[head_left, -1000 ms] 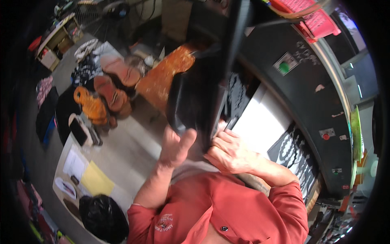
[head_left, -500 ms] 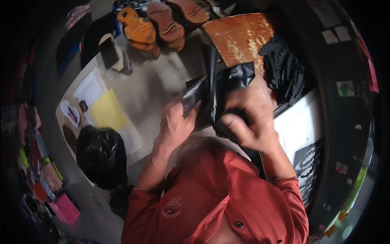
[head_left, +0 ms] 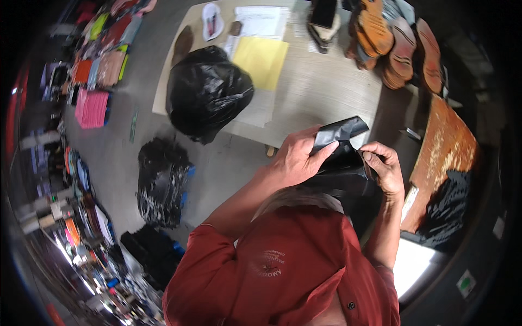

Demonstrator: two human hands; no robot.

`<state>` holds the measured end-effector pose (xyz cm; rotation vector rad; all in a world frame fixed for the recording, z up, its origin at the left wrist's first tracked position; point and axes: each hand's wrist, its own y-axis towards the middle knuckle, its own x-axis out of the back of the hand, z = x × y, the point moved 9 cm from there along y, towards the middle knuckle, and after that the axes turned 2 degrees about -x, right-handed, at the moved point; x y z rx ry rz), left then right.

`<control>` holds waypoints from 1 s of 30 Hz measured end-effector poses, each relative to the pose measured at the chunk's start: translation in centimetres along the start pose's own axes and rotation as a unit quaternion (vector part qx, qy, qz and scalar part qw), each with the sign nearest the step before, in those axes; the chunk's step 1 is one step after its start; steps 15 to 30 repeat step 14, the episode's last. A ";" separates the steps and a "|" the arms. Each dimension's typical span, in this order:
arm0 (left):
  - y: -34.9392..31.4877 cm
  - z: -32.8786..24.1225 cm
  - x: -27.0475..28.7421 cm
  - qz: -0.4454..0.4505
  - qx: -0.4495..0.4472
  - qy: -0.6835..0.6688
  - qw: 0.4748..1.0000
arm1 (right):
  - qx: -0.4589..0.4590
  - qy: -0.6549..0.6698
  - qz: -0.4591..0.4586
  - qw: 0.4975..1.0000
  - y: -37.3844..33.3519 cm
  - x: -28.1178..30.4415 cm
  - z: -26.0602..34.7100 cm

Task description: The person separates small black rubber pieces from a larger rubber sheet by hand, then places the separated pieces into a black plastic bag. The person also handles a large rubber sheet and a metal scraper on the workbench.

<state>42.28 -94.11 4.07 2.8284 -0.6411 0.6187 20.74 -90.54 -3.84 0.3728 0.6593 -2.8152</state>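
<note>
My left hand (head_left: 296, 157) is closed on a glossy black sheet (head_left: 343, 160), its thumb pressed over the near side. The sheet looks like thin leather or plastic; I cannot tell which. It is folded, with one flap standing up toward the table. My right hand (head_left: 387, 169) pinches the sheet's right edge between thumb and fingers. Both hands are in front of my body, just off the near edge of the pale table (head_left: 321, 103). The sheet's lower part is dark and hard to make out against what lies below it.
On the table are a full black plastic bag (head_left: 209, 89), a yellow paper (head_left: 261, 62), white papers (head_left: 266, 19) and orange sole-shaped pieces (head_left: 372, 30). To the right, dark jagged strips (head_left: 448, 206) lie on a worn reddish board (head_left: 443, 149). Black bundles (head_left: 160, 182) stand on the floor at left.
My view has swung left, so the table and bag appear farther right. My right hand, blurred and loosely spread before, now pinches the sheet's edge. My left hand still holds the sheet.
</note>
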 end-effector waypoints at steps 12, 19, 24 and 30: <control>-16.0 13.8 23.2 -0.242 0.190 0.485 0.818 | 0.031 -0.235 -0.167 0.957 3.7 -0.5 -2.4; -16.4 15.7 23.6 -0.181 0.141 0.461 0.857 | 0.040 -0.359 -0.123 0.924 6.8 -4.9 -2.9; -16.4 15.7 23.6 -0.181 0.141 0.461 0.857 | 0.040 -0.359 -0.123 0.924 6.8 -4.9 -2.9; -16.4 15.7 23.6 -0.181 0.141 0.461 0.857 | 0.040 -0.359 -0.123 0.924 6.8 -4.9 -2.9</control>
